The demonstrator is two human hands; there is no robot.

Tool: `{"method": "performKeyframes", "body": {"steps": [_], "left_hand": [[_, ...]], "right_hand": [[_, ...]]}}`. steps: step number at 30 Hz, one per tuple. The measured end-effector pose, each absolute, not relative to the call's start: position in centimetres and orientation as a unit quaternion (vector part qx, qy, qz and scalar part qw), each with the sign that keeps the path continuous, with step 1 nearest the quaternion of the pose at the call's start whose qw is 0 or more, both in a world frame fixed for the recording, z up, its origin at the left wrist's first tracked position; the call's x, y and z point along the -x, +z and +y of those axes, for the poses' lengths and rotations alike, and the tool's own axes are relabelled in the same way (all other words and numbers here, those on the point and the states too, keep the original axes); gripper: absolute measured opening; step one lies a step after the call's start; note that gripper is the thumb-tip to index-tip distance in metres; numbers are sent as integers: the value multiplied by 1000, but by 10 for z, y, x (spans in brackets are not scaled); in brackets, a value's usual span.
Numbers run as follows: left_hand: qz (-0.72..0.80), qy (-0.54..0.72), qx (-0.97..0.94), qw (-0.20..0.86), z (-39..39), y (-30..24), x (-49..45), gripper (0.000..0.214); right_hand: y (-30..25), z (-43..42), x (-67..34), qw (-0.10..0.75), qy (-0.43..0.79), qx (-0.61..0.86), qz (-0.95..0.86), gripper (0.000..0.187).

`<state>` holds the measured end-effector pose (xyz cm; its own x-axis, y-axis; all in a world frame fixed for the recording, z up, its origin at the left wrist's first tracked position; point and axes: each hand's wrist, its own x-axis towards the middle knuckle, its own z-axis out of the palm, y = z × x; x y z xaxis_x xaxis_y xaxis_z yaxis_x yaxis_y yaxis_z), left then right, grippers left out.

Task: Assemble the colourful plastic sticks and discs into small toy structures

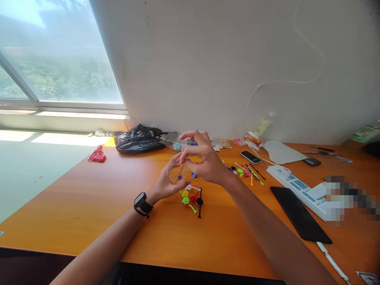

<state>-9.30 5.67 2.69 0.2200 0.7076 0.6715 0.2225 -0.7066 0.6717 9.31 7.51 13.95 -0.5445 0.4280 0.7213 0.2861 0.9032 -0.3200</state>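
My left hand (170, 179), with a black watch on its wrist, curls round a clear plastic piece (173, 171), its thumb stretched below. Against the clear piece sits a thin blue stick (181, 169) with a small blue disc low on it. My right hand (199, 156) comes over from the right, its thumb and index finger pinched at the stick's upper end. On the table just below the hands stand joined coloured sticks and discs: yellow (185, 193), red (193, 199), green (192, 208) and black (200, 202). Behind the hands lies a loose blue disc (193, 175).
Loose coloured sticks and discs (246, 171) lie to the right. Beyond them are a phone (299, 213) on a cable, a white power strip (297, 186) and a small black device (250, 157). A black plastic bag (138, 139) and red plastic piece (97, 154) lie left.
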Motion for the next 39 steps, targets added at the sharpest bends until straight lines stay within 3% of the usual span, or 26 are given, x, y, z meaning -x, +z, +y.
{"method": "performKeyframes", "body": {"steps": [4,10,16,23,27,33,39], "left_hand": [[330,595,-697,228,58,19,86,48],[376,674,-553,315,52,29,88,44],[399,662,-568,282,56,23,91,44],[434,623,-612,220,63,8,98,19],[426,611,-624,235,62,10,99,23],[417,570,-630,323,54,19,97,51],[381,570,-621,379,51,23,99,43]], "right_hand": [[150,64,-99,362,35,202,-910,24],[153,46,-92,291,-42,198,-935,12],[157,41,-90,345,9,188,-920,14],[166,44,-102,376,30,223,-899,9],[164,49,-101,382,34,233,-893,13],[161,66,-104,427,40,277,-860,15],[163,80,-111,452,88,287,-840,17]]}}
